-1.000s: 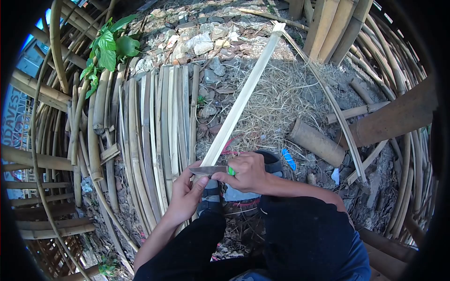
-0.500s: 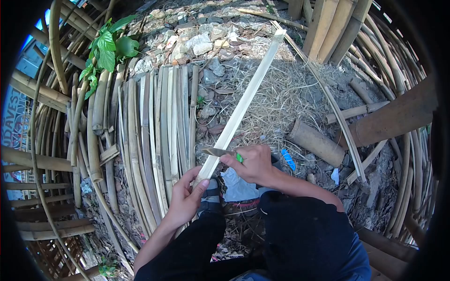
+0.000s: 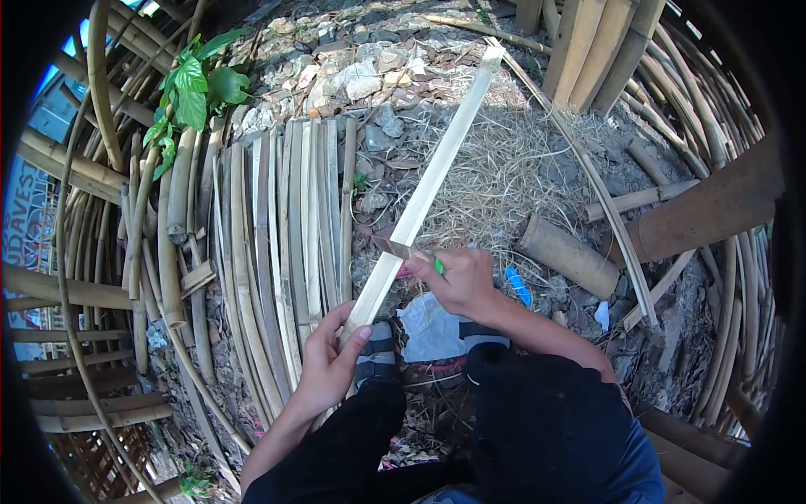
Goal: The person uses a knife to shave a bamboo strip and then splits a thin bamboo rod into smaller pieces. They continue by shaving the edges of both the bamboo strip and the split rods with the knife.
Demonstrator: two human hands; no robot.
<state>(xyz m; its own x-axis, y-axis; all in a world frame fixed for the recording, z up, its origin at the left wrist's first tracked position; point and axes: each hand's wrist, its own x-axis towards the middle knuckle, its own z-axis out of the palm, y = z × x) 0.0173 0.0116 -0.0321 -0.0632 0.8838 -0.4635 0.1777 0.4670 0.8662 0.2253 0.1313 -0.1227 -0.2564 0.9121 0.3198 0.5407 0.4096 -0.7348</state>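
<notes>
A long pale bamboo strip [image 3: 437, 172] slants up and away from me to the right. My left hand [image 3: 329, 357] is closed around its near end, thumb on top. In my right hand [image 3: 463, 281] is a knife [image 3: 393, 246] with a green handle, mostly covered by the fingers. Its blade lies across the strip, a short way beyond my left hand, and appears to touch it. Pale shavings [image 3: 495, 181] cover the ground beneath and right of the strip.
Split bamboo slats [image 3: 290, 227] lie side by side at left. A thick bamboo piece [image 3: 569, 256] and another long strip [image 3: 609, 210] lie at right. A blue object [image 3: 518, 286] and a whitish plastic sheet [image 3: 430, 329] are near my feet. Bamboo fencing stands on both sides.
The knife and my right hand have moved slightly right and up along the strip. The strip's far end has shifted a little left and up. My left hand keeps its hold.
</notes>
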